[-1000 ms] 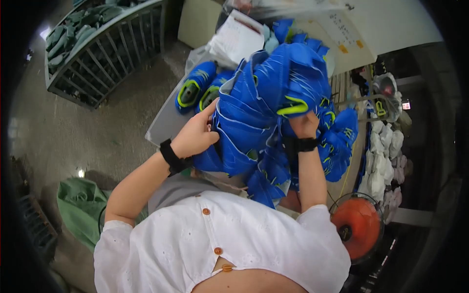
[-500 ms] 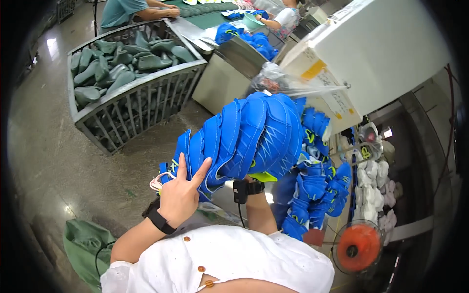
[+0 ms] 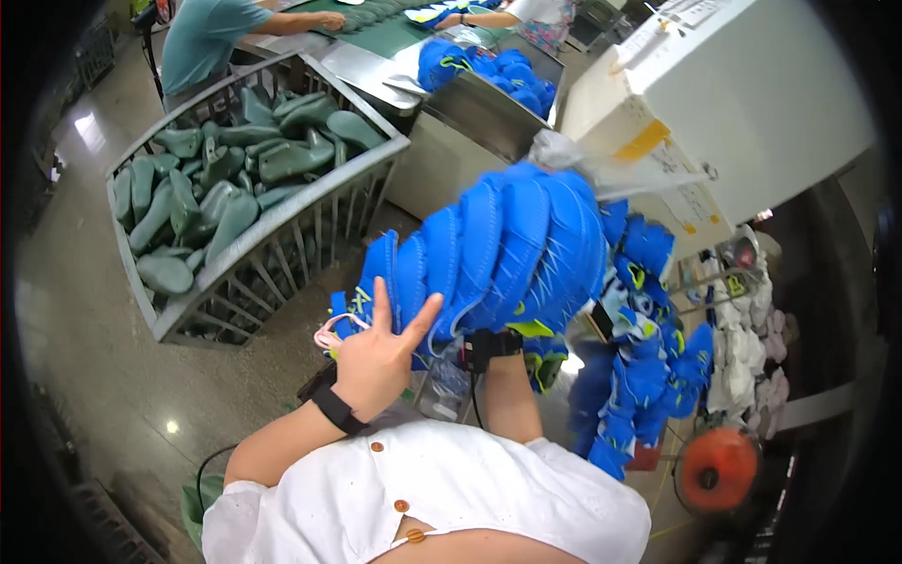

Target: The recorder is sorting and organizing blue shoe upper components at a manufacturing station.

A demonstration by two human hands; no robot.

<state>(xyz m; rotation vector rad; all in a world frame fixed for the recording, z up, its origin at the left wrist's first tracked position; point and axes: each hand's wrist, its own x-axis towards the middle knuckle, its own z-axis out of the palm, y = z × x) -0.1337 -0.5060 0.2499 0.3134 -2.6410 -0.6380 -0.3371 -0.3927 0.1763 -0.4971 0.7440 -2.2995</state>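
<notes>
Shoe uppers point(image 3: 507, 244), blue and nested, lie in the grasp of our left hand point(image 3: 374, 367), two fingers point(image 3: 381, 305) spread on them, thumb hidden. Our right hand is covered by the stack; we cannot tell its grip. Beyond it, a co-worker point(image 3: 209, 42) is cut off.

The grey floor point(image 3: 254, 385) bears a grey slatted crate point(image 3: 387, 155), heaped with dark green shoe lasts point(image 3: 232, 226). Beyond it stands a worktable with a green top point(image 3: 381, 36), on which a row of lasts point(image 3: 374, 14) lies. Near the table, a steel-walled bin point(image 3: 484, 117) carries piled blue shoe uppers point(image 3: 517, 77). What supports the blue heap point(image 3: 646, 371) at right is mostly hidden.
</notes>
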